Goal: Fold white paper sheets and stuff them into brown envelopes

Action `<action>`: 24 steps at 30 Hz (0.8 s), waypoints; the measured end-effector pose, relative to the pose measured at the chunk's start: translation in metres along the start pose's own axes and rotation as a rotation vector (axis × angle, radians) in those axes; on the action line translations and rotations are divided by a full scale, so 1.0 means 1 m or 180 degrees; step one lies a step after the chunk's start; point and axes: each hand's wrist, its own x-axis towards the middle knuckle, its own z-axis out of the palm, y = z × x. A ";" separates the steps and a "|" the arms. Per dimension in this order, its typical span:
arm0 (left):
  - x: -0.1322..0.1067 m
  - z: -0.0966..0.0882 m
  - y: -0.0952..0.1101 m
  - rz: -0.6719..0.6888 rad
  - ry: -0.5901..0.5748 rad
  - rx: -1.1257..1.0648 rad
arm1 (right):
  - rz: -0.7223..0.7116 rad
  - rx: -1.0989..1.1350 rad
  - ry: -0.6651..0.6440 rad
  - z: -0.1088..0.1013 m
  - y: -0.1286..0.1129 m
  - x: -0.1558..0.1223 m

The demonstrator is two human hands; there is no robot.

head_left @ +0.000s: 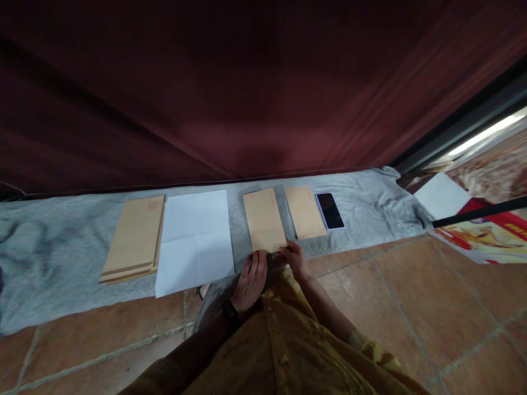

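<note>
A brown paper envelope (264,216) lies on the grey cloth straight in front of me, its near end at my body. My left hand (252,277), a dark band on its wrist, has its fingers curled over the envelope's near left corner. At the near right corner, my right hand (296,257) pinches the edge between thumb and fingers. The fingertips partly hide that near edge. To the right rests a second brown envelope (305,213). Left of my hands are white paper sheets (196,236) with a crease across them.
A stack of brown envelopes (134,233) sits at the left. A phone (330,210) with a dark screen lies at the right on the grey cloth (370,203). Behind hangs a dark red curtain (263,109). A dark metal bar (481,213) and printed packaging (486,238) are far right.
</note>
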 end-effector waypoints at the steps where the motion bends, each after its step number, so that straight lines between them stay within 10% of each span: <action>1: 0.000 0.001 -0.001 0.0019 -0.0030 0.0008 | 0.0016 0.0035 0.0020 0.000 0.001 0.000; 7: 0.002 0.005 -0.012 -0.0128 0.0189 -0.0350 | 0.0054 0.0206 0.0073 -0.002 0.001 -0.001; 13: 0.015 0.011 -0.028 -0.1389 0.0603 -0.2028 | 0.0083 0.0330 0.0098 -0.001 0.000 0.000; 18: 0.028 0.004 -0.040 -0.2893 0.0274 -0.3994 | 0.0147 0.0458 -0.0052 0.000 0.000 -0.002; 24: 0.041 -0.012 -0.040 -0.3423 -0.0364 -0.5710 | 0.0159 0.0524 -0.0215 0.003 0.000 -0.004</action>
